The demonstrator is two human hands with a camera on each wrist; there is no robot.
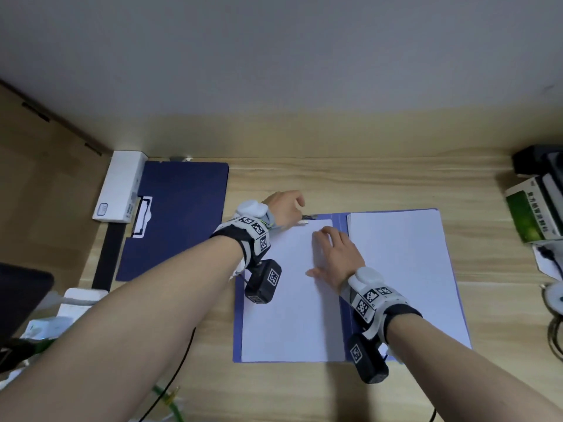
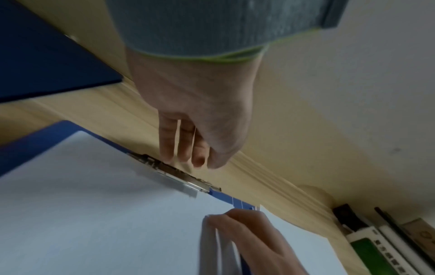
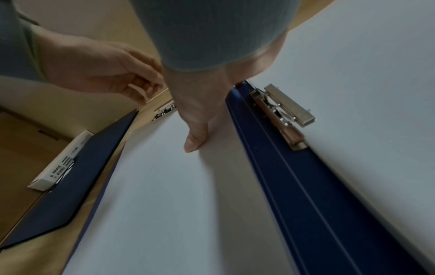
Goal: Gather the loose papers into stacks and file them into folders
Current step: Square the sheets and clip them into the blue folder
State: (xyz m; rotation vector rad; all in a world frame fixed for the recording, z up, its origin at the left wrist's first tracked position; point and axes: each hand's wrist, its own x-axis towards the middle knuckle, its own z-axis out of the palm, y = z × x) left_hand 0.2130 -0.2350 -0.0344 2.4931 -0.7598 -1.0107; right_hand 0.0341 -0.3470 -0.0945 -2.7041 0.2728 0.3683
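An open blue folder [image 1: 237,330] lies on the wooden desk with a white paper stack [image 1: 289,315] on its left half and another paper stack [image 1: 402,269] on its right half. My right hand [image 1: 332,251] lies flat on the upper part of the left stack, thumb [image 3: 195,143] spread on the sheet. My left hand [image 1: 286,208] is at the folder's top left edge, its fingertips [image 2: 183,158] at the metal clip [image 2: 169,169]; whether they touch it is unclear. A second metal clip [image 3: 284,109] on the spine [image 3: 294,186] sits over the right stack.
A closed dark-blue folder [image 1: 182,214] lies to the left, with a white box [image 1: 122,187] along its far side. Boxes and dark equipment [image 1: 533,208] stand at the right edge. Cables and white items [image 1: 73,306] crowd the near left corner. The wall runs along the back.
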